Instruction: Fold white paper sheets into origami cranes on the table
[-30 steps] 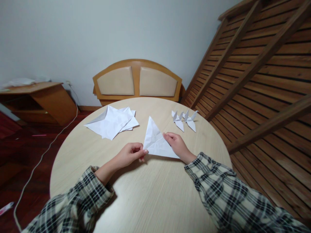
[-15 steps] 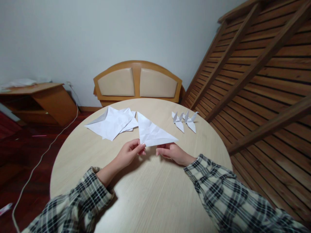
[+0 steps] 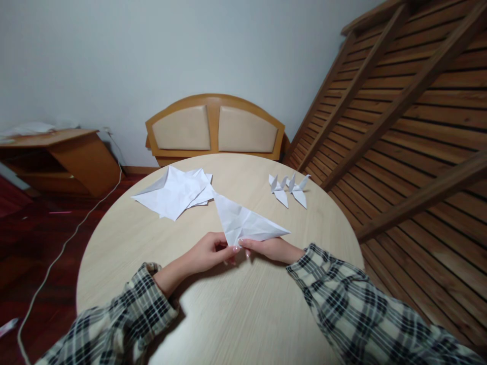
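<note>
Between my two hands is a white sheet of paper, folded into a triangle and creased, its long edge facing away from me. My left hand pinches the near corner between thumb and fingers. Right beside it, my right hand grips the near right edge, thumb on top and fingers underneath. The thumbs almost meet at that corner. Most of the fingers are hidden below the paper.
Several white paper sheets lie in a loose pile on the round table, at the back left. Two folded paper cranes stand at the back right. A wooden headboard is behind the table, and slatted wood leans at the right.
The folded paper has come nearer to me and slightly right, tilting flatter. My right hand has closed in on its near corner, beside my left thumb.
</note>
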`<state>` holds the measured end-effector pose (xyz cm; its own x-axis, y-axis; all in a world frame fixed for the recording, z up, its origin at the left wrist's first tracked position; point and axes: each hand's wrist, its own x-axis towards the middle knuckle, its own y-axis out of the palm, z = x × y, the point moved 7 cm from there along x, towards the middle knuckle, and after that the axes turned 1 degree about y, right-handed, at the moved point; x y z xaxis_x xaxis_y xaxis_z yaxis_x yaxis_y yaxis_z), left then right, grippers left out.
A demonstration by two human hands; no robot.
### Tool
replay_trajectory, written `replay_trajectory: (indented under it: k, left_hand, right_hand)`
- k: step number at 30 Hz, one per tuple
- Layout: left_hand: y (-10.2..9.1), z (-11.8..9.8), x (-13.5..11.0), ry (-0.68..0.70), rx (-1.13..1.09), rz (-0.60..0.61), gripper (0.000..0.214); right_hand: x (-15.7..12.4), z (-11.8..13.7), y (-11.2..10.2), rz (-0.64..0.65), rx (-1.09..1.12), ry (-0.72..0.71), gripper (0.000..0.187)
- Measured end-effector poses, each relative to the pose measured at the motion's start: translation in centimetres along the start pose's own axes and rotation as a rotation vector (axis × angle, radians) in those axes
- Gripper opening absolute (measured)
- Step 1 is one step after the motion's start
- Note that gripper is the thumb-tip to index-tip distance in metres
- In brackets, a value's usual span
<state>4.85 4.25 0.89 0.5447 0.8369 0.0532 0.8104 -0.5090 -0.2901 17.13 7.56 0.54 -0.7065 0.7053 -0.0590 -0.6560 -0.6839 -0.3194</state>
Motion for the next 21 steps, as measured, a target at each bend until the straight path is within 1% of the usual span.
replay_trajectory:
  k: [4, 7, 10, 12, 16, 21]
  left_hand:
    - [-0.3, -0.3, 0.0, 0.040, 0.090, -0.041, 0.040]
    - [-0.3, -0.7, 0.1, 0.047, 0.151, -0.038, 0.044]
    - [-0.3, -1.1, 0.1, 0.065, 0.195, -0.025, 0.048]
    - [-0.4, -1.1, 0.1, 0.062, 0.214, -0.032, 0.051]
    - [-0.6, -0.5, 0.2, 0.007, 0.202, -0.050, 0.057]
    - [-1.0, -0.2, 0.1, -0.028, 0.173, -0.088, 0.058]
  right_hand:
    - [0.0, 0.4, 0.6, 0.077, -0.004, -0.027, 0.044]
    - [0.0, 0.9, 0.8, 0.099, 0.007, -0.064, 0.042]
    - [0.0, 0.8, 1.0, 0.100, 0.011, -0.073, 0.044]
    - [0.0, 0.4, 0.9, 0.063, -0.003, -0.060, 0.048]
    - [0.0, -0.4, 0.2, -0.068, -0.043, -0.026, 0.057]
    - [-0.1, -0.5, -0.1, -0.129, -0.006, 0.043, 0.060]
